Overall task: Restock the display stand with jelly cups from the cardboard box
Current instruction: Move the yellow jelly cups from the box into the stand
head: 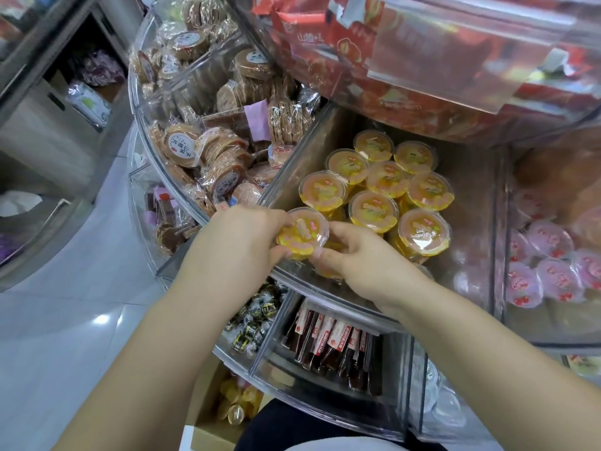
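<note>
Both hands pinch one jelly cup [302, 233] at the compartment's front.
Left hand [242, 240] and right hand [357, 258] grip its rim; stacked cups [374, 209] crowd behind, wrapped biscuits [208, 151] left.

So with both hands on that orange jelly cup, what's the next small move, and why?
Probably lower the jelly cup, held by left hand and right hand, into the front-left gap of the compartment; the cups behind already stand in rows.

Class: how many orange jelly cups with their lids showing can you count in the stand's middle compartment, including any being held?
9. One cup is held by both hands at the front; eight stand behind. More lie hidden underneath.
</note>
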A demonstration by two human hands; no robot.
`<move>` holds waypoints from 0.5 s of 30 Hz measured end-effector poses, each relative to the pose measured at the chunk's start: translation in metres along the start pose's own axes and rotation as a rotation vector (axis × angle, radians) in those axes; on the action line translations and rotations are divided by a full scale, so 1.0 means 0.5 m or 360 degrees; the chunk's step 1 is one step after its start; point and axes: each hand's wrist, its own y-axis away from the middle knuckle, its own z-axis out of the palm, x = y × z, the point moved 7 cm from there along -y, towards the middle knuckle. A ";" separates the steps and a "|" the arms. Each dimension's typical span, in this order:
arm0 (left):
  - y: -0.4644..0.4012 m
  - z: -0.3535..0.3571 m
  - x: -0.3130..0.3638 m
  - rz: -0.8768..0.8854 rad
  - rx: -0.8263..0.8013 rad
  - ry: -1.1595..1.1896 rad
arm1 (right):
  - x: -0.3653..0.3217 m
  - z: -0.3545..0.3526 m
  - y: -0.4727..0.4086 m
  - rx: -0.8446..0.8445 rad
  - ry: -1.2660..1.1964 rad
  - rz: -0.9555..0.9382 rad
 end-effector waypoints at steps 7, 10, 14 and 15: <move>0.012 -0.006 -0.006 -0.0154 0.0183 0.0039 | -0.003 0.013 -0.010 0.0034 0.0057 0.0039; 0.018 -0.007 -0.007 -0.0105 0.0232 0.0078 | -0.005 0.011 -0.007 0.0047 0.0021 0.0029; 0.017 -0.001 -0.008 -0.0073 0.0242 0.0107 | -0.009 0.012 -0.009 0.0042 -0.0025 0.0073; 0.018 0.000 -0.009 -0.0045 0.0258 0.0133 | -0.006 0.011 -0.007 0.0029 -0.0054 0.0107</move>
